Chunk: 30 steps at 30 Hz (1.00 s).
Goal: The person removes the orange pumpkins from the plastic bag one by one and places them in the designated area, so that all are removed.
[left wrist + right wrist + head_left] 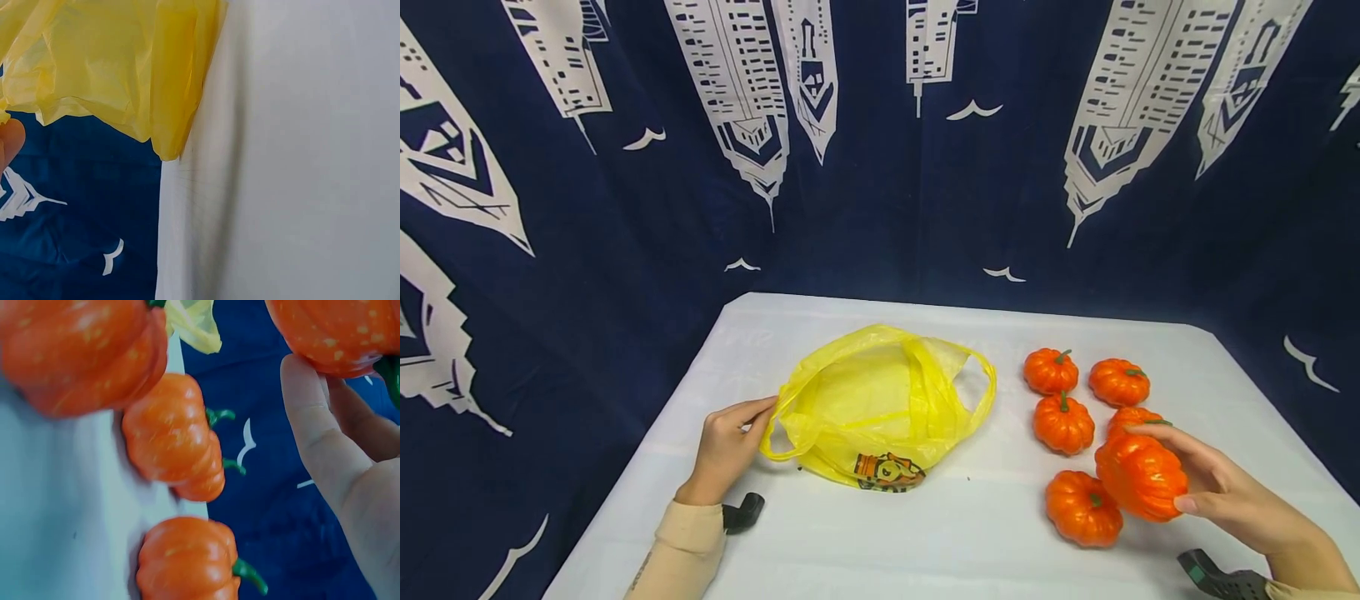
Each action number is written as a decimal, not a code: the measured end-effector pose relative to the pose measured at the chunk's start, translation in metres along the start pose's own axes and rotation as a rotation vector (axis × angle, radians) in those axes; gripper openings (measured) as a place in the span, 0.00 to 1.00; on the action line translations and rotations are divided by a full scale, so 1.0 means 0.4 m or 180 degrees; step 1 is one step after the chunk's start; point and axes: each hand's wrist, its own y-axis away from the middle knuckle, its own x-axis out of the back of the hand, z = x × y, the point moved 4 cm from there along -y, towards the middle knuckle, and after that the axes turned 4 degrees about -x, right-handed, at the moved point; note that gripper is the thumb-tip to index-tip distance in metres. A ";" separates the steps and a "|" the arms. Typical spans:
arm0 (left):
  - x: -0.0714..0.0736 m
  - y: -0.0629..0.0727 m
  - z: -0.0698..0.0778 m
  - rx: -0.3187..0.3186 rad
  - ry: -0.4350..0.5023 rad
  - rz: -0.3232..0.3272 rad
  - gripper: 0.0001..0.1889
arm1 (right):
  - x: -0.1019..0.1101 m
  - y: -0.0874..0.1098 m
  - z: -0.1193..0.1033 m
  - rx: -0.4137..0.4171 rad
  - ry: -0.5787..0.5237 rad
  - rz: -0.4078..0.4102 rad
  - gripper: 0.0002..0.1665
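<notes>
A yellow plastic bag (850,392) lies on the table with its mouth gaping and two loop handles spread. My left hand (730,446) pinches the left edge of the bag by its handle; in the left wrist view a fingertip (11,140) shows against the thin plastic (94,62). On the right, my right hand (1225,492) grips a small orange pumpkin (1141,477) between thumb and fingers, raised above the table. Its green stem (390,378) points away from the palm in the right wrist view. The held pumpkin partly covers another pumpkin (1133,417) behind it.
Several more orange pumpkins stand right of the bag: one at the front (1084,508), one in the middle (1063,423) and two at the back (1050,371). A white cloth covers the table (925,550). Behind hangs a dark blue curtain (880,208) with white buildings.
</notes>
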 end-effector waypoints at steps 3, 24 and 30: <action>0.001 0.001 0.000 -0.0005 -0.0010 -0.0018 0.13 | 0.014 0.016 0.026 -0.0020 -0.0089 0.0010 0.37; -0.001 -0.006 0.005 -0.0083 -0.0029 0.0083 0.14 | 0.061 0.100 0.084 -0.0281 0.0248 0.0821 0.40; -0.001 -0.001 0.002 -0.0065 -0.0009 0.0072 0.14 | 0.063 0.117 0.093 -0.0765 0.0748 0.1027 0.38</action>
